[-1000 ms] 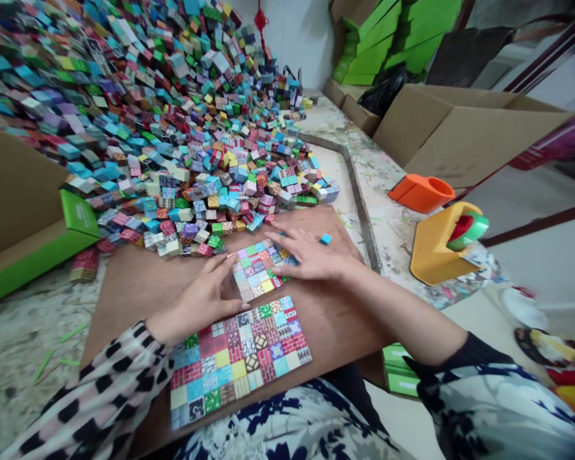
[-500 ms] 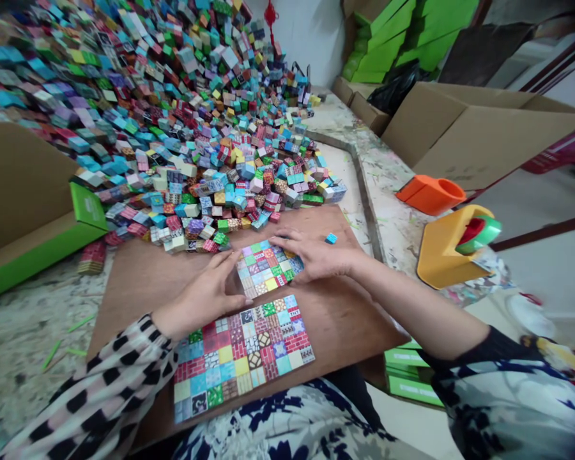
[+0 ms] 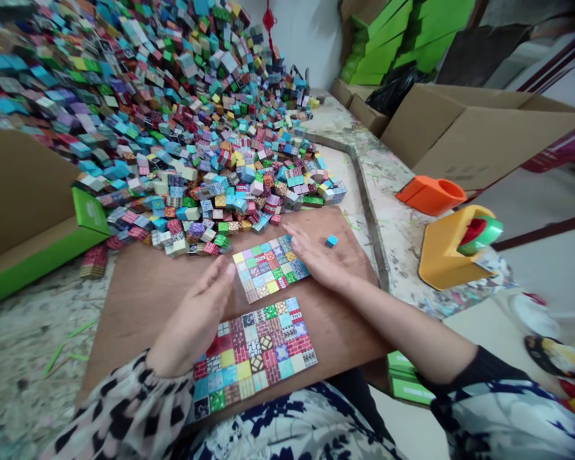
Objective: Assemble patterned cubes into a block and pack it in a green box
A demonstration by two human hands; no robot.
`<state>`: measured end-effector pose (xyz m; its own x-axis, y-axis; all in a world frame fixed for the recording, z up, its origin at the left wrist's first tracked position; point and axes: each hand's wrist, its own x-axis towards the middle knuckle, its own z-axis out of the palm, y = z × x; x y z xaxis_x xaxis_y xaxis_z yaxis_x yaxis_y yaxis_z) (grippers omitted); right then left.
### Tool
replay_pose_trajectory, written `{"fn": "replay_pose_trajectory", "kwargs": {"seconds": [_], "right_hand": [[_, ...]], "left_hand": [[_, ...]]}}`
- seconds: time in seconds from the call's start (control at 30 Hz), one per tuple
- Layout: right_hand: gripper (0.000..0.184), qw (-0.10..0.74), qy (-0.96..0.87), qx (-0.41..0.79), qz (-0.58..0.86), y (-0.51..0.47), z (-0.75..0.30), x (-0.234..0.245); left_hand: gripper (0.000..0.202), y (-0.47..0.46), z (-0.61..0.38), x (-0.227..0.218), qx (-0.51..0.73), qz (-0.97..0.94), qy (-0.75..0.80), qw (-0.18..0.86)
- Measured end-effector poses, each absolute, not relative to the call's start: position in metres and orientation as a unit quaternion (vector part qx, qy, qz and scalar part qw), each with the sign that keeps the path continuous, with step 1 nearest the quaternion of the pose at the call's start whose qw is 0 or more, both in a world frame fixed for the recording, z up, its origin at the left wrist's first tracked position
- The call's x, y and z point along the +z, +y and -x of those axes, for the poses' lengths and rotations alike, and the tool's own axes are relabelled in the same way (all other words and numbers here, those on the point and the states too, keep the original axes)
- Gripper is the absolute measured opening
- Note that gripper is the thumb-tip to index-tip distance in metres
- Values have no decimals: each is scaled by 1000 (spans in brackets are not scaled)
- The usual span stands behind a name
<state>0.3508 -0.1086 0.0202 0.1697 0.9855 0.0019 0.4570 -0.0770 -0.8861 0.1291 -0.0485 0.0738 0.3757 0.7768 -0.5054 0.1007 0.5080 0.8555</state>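
A small grid of patterned cubes [image 3: 269, 266] lies on a brown board [image 3: 138, 300]. My left hand [image 3: 195, 319] stands on edge with straight fingers pressed against the grid's left side. My right hand [image 3: 321, 259] presses flat against its right side, fingers stretched out. Neither hand holds anything. A larger grid of cubes [image 3: 253, 351] lies nearer to me, partly under my left wrist. One loose blue cube [image 3: 331, 241] sits just right of my right hand.
A huge heap of coloured cubes [image 3: 163, 121] fills the table behind the board. A green-edged box [image 3: 38, 249] lies at left. An orange cup-like holder [image 3: 431, 193], a yellow tape dispenser [image 3: 455, 252] and cardboard boxes [image 3: 469, 134] stand at right.
Both hands came off the top of the small grid and turned to press its left and right sides. The grid now shows fully uncovered.
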Motion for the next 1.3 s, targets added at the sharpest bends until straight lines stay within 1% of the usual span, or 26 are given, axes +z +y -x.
{"fn": "replay_pose_trajectory", "kwargs": {"seconds": [0.1, 0.17, 0.23, 0.33, 0.47, 0.57, 0.63, 0.77, 0.83, 0.93, 0.97, 1.0, 1.03, 1.1, 1.17, 1.23, 1.3], "right_hand": [[84, 360, -559, 340, 665, -110, -345, 18], [84, 333, -564, 350, 670, -110, -343, 16], [82, 306, -576, 346, 675, -108, -343, 13], [80, 271, -612, 304, 678, -104, -341, 8], [79, 174, -659, 220, 698, -101, -334, 10], [72, 104, -681, 150, 709, -102, -326, 17], [67, 82, -699, 126, 699, -104, -320, 21], [68, 71, -712, 139, 685, -104, -316, 24], [68, 95, -710, 143, 683, -101, -327, 28], [58, 177, -659, 82, 727, -92, -370, 38], [55, 196, -621, 43, 758, -88, -390, 42], [53, 190, -591, 11, 784, -83, -411, 46], [52, 164, -561, -18, 811, -79, -431, 49], [54, 51, -541, -34, 839, -69, -466, 53], [49, 7, -544, -25, 839, -58, -489, 54], [44, -20, -549, -14, 836, -48, -502, 54], [44, -49, -550, -1, 834, -38, -510, 55]], "left_hand": [[36, -53, -140, 79, 242, -398, 476, 746], [33, -52, -143, 78, 237, -414, 440, 761], [33, -51, -144, 76, 235, -419, 422, 769], [34, -49, -144, 75, 234, -412, 414, 778], [37, -50, -142, 77, 230, -418, 406, 780], [42, -51, -143, 77, 223, -409, 425, 776], [42, -51, -144, 76, 220, -403, 440, 772], [41, -48, -147, 77, 210, -417, 432, 772], [40, -45, -143, 78, 209, -419, 434, 770], [37, -41, -132, 79, 215, -436, 450, 749], [38, -40, -128, 79, 217, -450, 452, 739], [39, -40, -124, 79, 219, -465, 452, 729], [40, -40, -121, 79, 221, -481, 452, 717], [42, -40, -118, 81, 227, -508, 454, 696], [44, -40, -118, 83, 226, -526, 452, 684], [44, -39, -119, 86, 221, -535, 444, 683], [45, -38, -121, 90, 213, -540, 436, 688]]}}
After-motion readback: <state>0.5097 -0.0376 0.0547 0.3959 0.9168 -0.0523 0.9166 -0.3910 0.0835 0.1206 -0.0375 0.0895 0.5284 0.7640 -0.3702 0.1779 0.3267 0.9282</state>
